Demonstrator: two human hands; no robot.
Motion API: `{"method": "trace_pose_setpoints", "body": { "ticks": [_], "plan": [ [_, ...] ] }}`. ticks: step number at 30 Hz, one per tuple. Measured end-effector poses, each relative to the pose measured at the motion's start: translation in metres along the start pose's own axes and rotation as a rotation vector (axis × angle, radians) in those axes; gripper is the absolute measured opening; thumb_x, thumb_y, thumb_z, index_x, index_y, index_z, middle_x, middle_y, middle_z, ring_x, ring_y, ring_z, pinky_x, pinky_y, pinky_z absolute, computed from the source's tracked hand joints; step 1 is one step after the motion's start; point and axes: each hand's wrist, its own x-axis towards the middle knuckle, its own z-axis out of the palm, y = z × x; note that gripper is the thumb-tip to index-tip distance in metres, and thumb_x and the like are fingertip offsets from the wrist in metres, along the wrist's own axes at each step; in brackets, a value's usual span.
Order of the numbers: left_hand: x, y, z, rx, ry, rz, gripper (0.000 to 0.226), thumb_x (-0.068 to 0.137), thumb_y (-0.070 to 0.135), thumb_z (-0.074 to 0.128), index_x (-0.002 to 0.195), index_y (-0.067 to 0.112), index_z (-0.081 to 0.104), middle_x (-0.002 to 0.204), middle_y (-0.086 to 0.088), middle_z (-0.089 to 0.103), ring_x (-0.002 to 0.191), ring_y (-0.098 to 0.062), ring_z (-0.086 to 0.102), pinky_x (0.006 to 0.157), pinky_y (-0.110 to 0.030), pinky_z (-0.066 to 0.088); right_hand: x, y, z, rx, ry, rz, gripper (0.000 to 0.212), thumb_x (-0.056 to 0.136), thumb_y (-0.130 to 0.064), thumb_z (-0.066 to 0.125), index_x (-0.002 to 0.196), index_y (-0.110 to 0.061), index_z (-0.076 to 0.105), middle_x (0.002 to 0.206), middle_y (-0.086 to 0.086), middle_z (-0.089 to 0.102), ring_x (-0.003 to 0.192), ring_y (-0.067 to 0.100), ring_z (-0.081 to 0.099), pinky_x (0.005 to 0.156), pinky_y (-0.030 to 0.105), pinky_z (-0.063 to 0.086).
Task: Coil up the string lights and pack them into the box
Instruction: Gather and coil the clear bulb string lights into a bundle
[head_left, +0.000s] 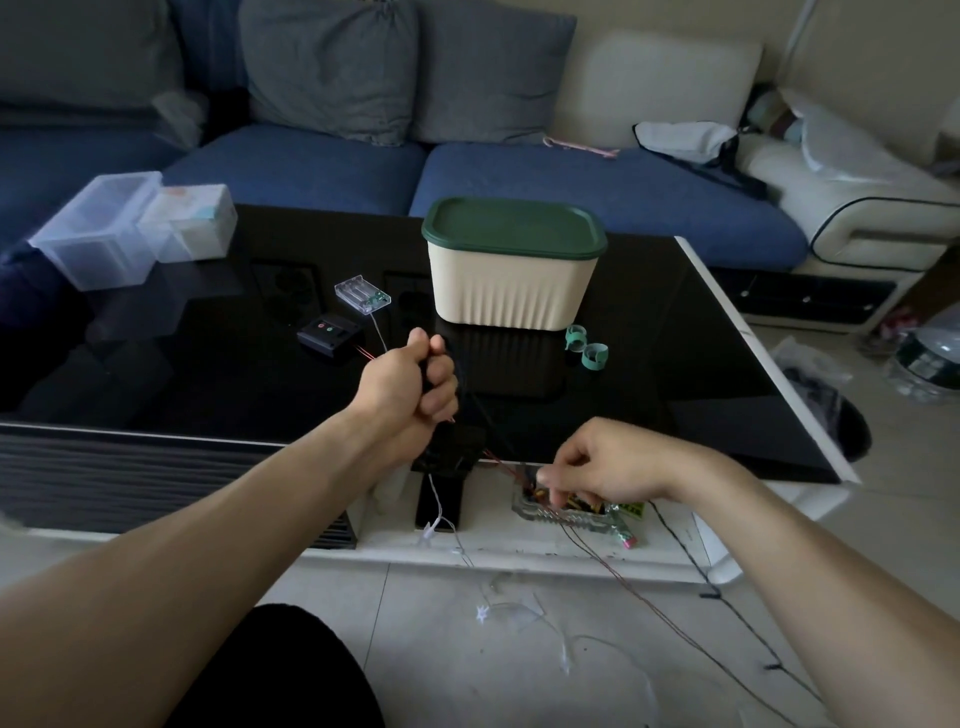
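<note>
glossy black table, ribbed cream box

Box: cream body, vertical ribbing; lid dark green. Surface: glossy black top, white edge. Battery case: clear plastic. Control unit: black, one red dot, one green dot. Wire: thin, reddish-copper. Clips: mint green. Sofa: blue seat, grey cushions, cream end section. Storage tubs: translucent white. Floor: pale tile.
</note>
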Motion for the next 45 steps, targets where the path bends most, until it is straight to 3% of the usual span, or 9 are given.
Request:
{"method": "trace_pose_setpoints", "body": {
  "ticks": [7,11,15,18,23,26,31,36,45],
  "plan": [
    [-0.003,-0.005,0.009,0.140,-0.053,-0.053,0.042,0.109,0.034,0.021,0.125,0.003,0.044,0.087,-0.008,0.076,0.054,-0.018,0.065,0.049,-0.024,0.051,-0.005,-0.043,0.016,-0.022,-0.096,-0.143,0.033,0.096,-0.046,0.062,0.077,-0.024,0.077,0.047,-0.014,0.052,0.040,0.001,0.044,0.051,0.019,0.036],
    [-0.009,-0.007,0.011,0.266,-0.175,-0.152,0.048,0.107,0.042,0.023,0.119,0.000,0.044,0.107,-0.019,0.073,0.088,-0.036,0.072,0.068,-0.038,0.060,-0.010,-0.054,0.013,0.075,-0.053,-0.245,0.026,0.095,-0.036,0.067,0.075,-0.021,0.075,0.047,-0.018,0.055,0.046,-0.001,0.049,0.054,0.014,0.035],
    [-0.015,-0.015,0.010,0.463,-0.258,-0.293,0.064,0.104,0.051,0.026,0.120,-0.006,0.049,0.082,-0.011,0.072,0.072,-0.026,0.068,0.059,-0.029,0.058,-0.006,-0.047,0.006,0.215,0.086,-0.308,0.017,0.090,-0.029,0.075,0.079,-0.017,0.076,0.063,-0.010,0.065,0.061,0.002,0.057,0.064,0.028,0.048],
    [-0.015,-0.018,0.007,0.581,-0.423,-0.352,0.073,0.103,0.054,0.015,0.125,-0.005,0.053,0.094,-0.020,0.070,0.069,-0.027,0.068,0.060,-0.030,0.055,-0.003,-0.035,-0.002,0.247,0.272,-0.319,0.018,0.092,-0.033,0.072,0.080,-0.020,0.076,0.074,0.000,0.074,0.068,0.017,0.068,0.073,0.045,0.056],
    [-0.019,-0.017,0.009,0.685,-0.569,-0.316,0.052,0.106,0.041,0.020,0.109,0.006,0.059,0.083,-0.015,0.068,0.040,-0.015,0.045,0.052,-0.032,0.015,0.001,-0.016,-0.007,0.205,0.373,-0.321,0.027,0.079,-0.053,0.077,0.078,-0.025,0.076,0.075,0.000,0.075,0.068,0.020,0.068,0.071,0.048,0.055],
    [-0.020,-0.019,0.010,0.723,-0.627,-0.320,0.047,0.107,0.033,0.024,0.115,0.005,0.061,0.065,-0.009,0.060,0.035,-0.011,0.031,0.045,-0.026,0.018,0.002,-0.008,-0.011,0.229,0.389,-0.341,0.041,0.068,-0.065,0.074,0.076,-0.024,0.075,0.075,0.001,0.075,0.075,0.028,0.070,0.072,0.047,0.057],
    [-0.015,-0.021,0.009,0.697,-0.555,-0.327,0.047,0.107,0.026,0.027,0.118,-0.007,0.058,0.049,-0.003,0.047,0.032,-0.009,0.023,0.037,-0.021,0.019,0.004,0.006,-0.015,0.264,0.404,-0.315,0.040,0.068,-0.061,0.072,0.082,-0.023,0.075,0.074,0.003,0.074,0.068,0.021,0.068,0.069,0.044,0.055],
    [-0.015,-0.021,0.012,0.578,-0.408,-0.239,0.038,0.106,0.021,0.028,0.100,-0.002,0.058,0.044,-0.005,0.041,0.029,-0.010,0.022,0.039,-0.020,0.015,0.004,0.021,-0.019,0.273,0.335,-0.229,0.025,0.092,-0.039,0.067,0.085,-0.017,0.076,0.067,0.000,0.069,0.054,0.007,0.056,0.054,0.019,0.045],
    [-0.005,-0.007,0.016,0.154,-0.100,-0.013,0.022,0.097,0.010,0.028,0.078,0.014,0.038,0.046,0.000,0.034,0.031,-0.011,0.021,0.043,-0.023,0.011,0.007,0.031,-0.018,0.297,0.220,-0.033,0.038,0.101,-0.040,0.053,0.088,-0.008,0.068,0.063,-0.002,0.066,0.059,0.015,0.065,0.059,0.026,0.050]
  ]
}}
